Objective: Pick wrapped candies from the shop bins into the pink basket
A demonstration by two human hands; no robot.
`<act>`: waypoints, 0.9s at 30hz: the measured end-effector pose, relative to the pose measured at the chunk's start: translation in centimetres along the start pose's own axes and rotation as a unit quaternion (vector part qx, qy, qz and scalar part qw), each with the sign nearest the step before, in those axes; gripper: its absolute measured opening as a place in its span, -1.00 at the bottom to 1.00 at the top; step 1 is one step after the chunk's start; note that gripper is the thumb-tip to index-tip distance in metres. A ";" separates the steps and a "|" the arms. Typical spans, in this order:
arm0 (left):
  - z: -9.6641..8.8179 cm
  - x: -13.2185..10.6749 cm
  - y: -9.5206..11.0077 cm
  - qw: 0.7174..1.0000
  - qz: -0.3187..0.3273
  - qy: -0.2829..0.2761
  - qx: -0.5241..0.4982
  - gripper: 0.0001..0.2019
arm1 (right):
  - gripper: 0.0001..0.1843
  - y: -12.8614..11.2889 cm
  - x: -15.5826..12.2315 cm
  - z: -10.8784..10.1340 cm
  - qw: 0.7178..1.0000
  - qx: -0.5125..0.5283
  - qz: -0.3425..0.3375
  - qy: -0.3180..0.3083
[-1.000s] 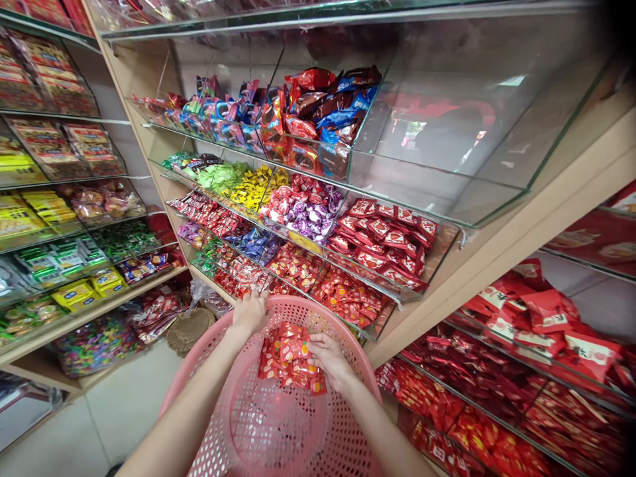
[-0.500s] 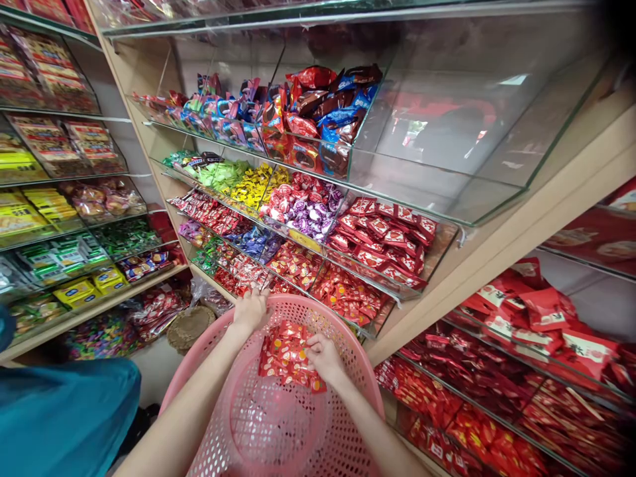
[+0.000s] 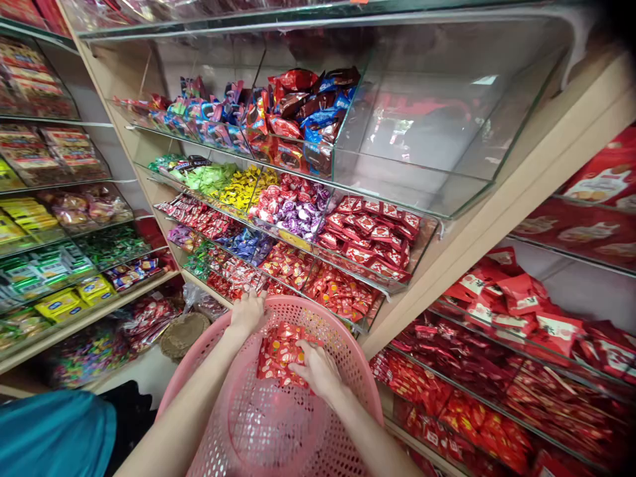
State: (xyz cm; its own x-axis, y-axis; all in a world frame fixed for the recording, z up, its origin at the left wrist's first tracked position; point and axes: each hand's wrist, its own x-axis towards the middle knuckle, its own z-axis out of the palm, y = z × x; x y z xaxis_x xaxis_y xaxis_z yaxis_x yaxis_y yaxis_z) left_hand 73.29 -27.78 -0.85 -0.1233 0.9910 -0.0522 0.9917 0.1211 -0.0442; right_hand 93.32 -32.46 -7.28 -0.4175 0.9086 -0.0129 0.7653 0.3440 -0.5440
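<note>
A large pink perforated plastic basket stands open in front of me. My left hand is closed over its far rim, left of centre. Inside, against the far part of the basket, lies a bunch of small red candy packets with yellow and pale marks. My right hand reaches over their right side, thumb and forefinger apart, fingertips at the wrappers. Part of the bunch is hidden beneath that hand. Just beyond the rim, similar red wrapped candies fill a low shelf bin.
Glass-fronted shelves of wrapped sweets rise ahead, with a wooden upright to their right. More red packets fill shelves at right. A person's teal sleeve is at lower left. A brown round object sits beside the basket.
My right hand has moved slightly left over the candy packets, its fingers spreading from a pinch. The view has shifted a little right. The teal-clothed person has moved lower left.
</note>
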 end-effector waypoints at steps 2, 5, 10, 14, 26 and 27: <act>0.0 0.1 0.2 1.000 0.001 0.002 0.000 -0.55 | -0.55 0.0 -0.2 0.1 1.000 -0.028 0.007 -0.010; -0.1 0.3 0.4 1.000 0.009 0.002 -0.002 -0.54 | -0.54 -0.3 -0.3 -0.7 1.000 -0.023 0.013 -0.009; -0.1 0.9 0.3 1.000 0.017 -0.017 -0.008 -0.54 | -0.63 -0.6 1.4 -4.9 0.993 0.034 -0.014 0.110; 0.0 1.1 -0.1 1.000 0.014 -0.015 -0.012 -0.53 | -0.71 2.1 4.4 -8.7 0.983 0.005 0.013 0.182; -0.9 0.3 -0.3 1.000 0.001 0.000 -0.006 -0.55 | -0.50 7.3 10.2 -10.5 0.975 -0.214 0.015 0.065; -0.9 0.2 -0.3 1.000 -0.001 0.000 -0.005 -0.56 | -0.52 7.3 10.3 -10.6 0.975 -0.214 0.015 0.062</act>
State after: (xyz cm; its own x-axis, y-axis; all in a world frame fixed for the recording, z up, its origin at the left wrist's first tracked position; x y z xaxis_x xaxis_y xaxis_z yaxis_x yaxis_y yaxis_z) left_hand 72.96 -27.55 0.02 -0.1249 0.9908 -0.0521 0.9918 0.1233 -0.0334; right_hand 99.74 -18.07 -2.50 -0.3496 0.9322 0.0935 0.9217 0.3601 -0.1444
